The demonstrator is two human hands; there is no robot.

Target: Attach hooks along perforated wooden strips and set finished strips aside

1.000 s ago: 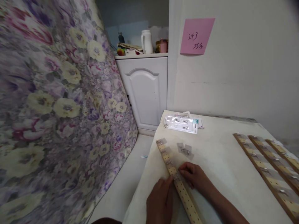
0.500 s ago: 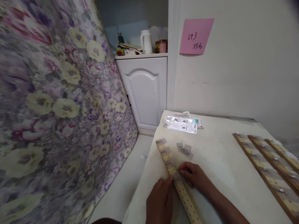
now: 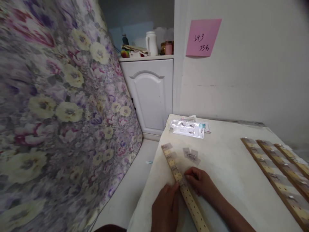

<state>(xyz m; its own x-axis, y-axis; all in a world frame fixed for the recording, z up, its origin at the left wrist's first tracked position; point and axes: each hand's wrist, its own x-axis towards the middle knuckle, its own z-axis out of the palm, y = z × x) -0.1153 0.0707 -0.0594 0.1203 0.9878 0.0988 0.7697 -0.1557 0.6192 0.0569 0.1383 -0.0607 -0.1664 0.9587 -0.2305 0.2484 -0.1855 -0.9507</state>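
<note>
A long, narrow wooden strip (image 3: 193,206) with rows of small dark holes lies slantwise on the white table. Along its far part sit several clear hook patches with small metal hooks. My left hand (image 3: 165,206) is closed at the strip's left edge, its fingertips against the wood beside a clear adhesive hook (image 3: 182,183). From the right, my right hand (image 3: 199,182) pinches at that same hook's patch; the fingertips partly hide the contact. Beyond the right hand, a few loose clear hooks (image 3: 191,155) rest on the table.
Clear blister packs (image 3: 187,129) with hooks lie at the table's far left corner. At the right, wooden strips (image 3: 272,177) carrying hook patches lie side by side. A floral curtain (image 3: 72,112) hangs at left, near a white cabinet (image 3: 152,96). A pink note (image 3: 203,37) is on the wall.
Almost nothing differs. Both hands stay at the same hook on the strip, and the whole view has shifted very slightly.
</note>
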